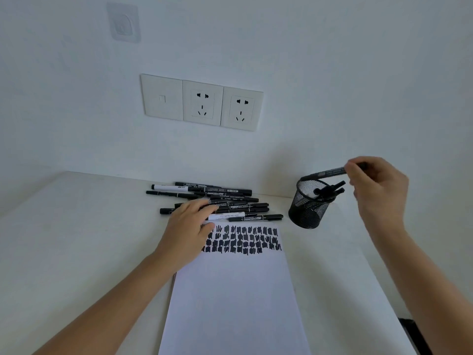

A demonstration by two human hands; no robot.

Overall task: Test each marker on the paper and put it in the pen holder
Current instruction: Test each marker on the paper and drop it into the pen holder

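The black marker (330, 172) I pinch in my right hand (378, 185) lies nearly level, its tip end just over the rim of the black mesh pen holder (308, 213), which stands upright to the right of the paper with several black markers (330, 190) leaning inside. The loose pile of markers (230, 201), mostly black with two white-barrelled, lies crosswise beyond the top edge of the white paper (235, 290), under my left hand (189, 224). The sheet lies flat, rows of black test scribbles (245, 240) along its top.

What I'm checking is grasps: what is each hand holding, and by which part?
The right hand pinches a black marker near one end, above the pen holder. The left hand holds nothing, resting on the marker pile.
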